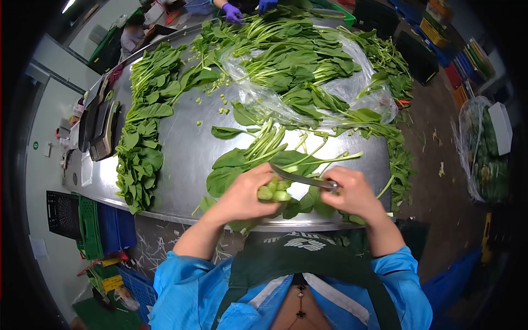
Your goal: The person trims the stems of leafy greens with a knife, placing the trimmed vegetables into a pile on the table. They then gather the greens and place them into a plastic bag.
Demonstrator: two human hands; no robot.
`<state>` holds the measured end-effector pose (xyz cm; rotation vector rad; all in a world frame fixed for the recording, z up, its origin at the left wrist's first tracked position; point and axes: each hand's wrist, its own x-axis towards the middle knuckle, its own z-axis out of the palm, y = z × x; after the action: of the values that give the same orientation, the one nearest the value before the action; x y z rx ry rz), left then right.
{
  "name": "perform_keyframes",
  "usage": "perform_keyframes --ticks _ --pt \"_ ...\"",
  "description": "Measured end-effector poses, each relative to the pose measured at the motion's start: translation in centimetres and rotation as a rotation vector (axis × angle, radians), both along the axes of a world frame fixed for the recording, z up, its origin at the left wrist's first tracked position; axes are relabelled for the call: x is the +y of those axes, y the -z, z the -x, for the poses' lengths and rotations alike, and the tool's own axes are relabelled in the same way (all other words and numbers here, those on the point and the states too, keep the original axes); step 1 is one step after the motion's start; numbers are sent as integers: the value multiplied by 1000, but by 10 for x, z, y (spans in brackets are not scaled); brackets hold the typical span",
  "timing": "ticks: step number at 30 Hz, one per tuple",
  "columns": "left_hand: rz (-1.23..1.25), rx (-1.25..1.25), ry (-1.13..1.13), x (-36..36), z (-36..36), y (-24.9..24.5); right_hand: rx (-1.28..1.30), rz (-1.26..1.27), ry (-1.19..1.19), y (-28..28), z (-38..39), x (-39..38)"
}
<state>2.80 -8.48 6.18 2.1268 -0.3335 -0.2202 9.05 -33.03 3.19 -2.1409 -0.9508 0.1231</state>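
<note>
My left hand (250,195) is wrapped round a bunch of leafy greens, its pale cut stem ends (275,191) bunched toward my right hand. In my right hand (352,190) is a knife with a curved blade (301,177), fingers closed on its handle. The blade's tip reaches the left hand's fingers, just above the stem ends. Under and beyond both hands, loose leafy greens (225,175) lie on the metal table, their long stems (267,142) pointing away from me.
A row of trimmed greens (142,143) lines the metal table's (187,137) left side, near a scale (104,132). Across the table, a large heap of greens (302,60) sits on clear plastic (247,91). A co-worker's purple-gloved hand (233,14) is at the far edge. Crates (91,225) stand lower left.
</note>
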Motion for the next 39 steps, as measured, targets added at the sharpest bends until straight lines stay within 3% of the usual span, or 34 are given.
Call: perform_keyframes --ticks 1,2,4,5,6,8,9,10,11,12,13,14,15,16,18,19,22,24,26,28,29,31,32,34,35,37,39 --pt "-54 96 22 11 2 3 -4 160 15 1 -6 -13" --pt "-51 92 12 17 3 10 -9 163 4 -2 -10 -14" --pt "-379 -366 127 23 9 25 226 60 142 -5 -12 -14" --pt "-115 -287 109 19 10 32 429 -124 118 1 -7 -1" --pt "-115 -283 101 12 14 36 459 -204 58 4 -1 15" --pt "537 334 -131 0 23 44 470 -348 -56 22 7 49" --pt "608 332 -203 -1 28 53 467 -348 -64 25 4 60" --pt "608 327 -207 3 27 57 750 -355 -18 26 -2 71" --pt "771 346 -367 8 27 59 1033 -356 29 31 -12 80" --pt "934 360 -530 12 27 60 966 -311 103 52 -30 90" --pt "1039 390 -615 21 29 57 679 -179 303 97 -58 105" --pt "1037 386 -620 28 33 57 818 -303 447 124 -80 115" --pt "1070 391 -597 35 39 58 536 -216 553 184 -109 123" --pt "1106 390 -575 39 42 59 535 -217 544 209 -122 132" --pt "1083 386 -547 46 46 59 517 70 724 231 -133 149" --pt "1012 365 -553 52 49 63 700 156 629 207 -129 148" --pt "910 313 -594 66 52 53 707 41 546 196 -122 150" --pt "572 268 -480 76 52 46 882 -348 449 175 -104 140" --pt "444 275 -462 69 47 31 740 -397 239 110 -72 120" --pt "158 -18 -207 54 33 25 602 -434 107 65 -42 98" --pt "162 -11 -203 45 24 28 605 -496 73 46 -29 90" --pt "148 -315 3 25 5 36 617 -647 -3 30 -13 79" --pt "152 -315 19 17 2 39 569 -645 -21 22 -8 74" --pt "399 -3 45 3 -6 42 473 -455 99 4 -2 60" --pt "342 33 36 1 -8 37 465 -462 120 -4 0 48" --pt "270 5 64 -2 -9 27 36 -134 130 -14 4 22" --pt "145 3 83 -8 -9 16 -10 -67 106 -14 10 7"
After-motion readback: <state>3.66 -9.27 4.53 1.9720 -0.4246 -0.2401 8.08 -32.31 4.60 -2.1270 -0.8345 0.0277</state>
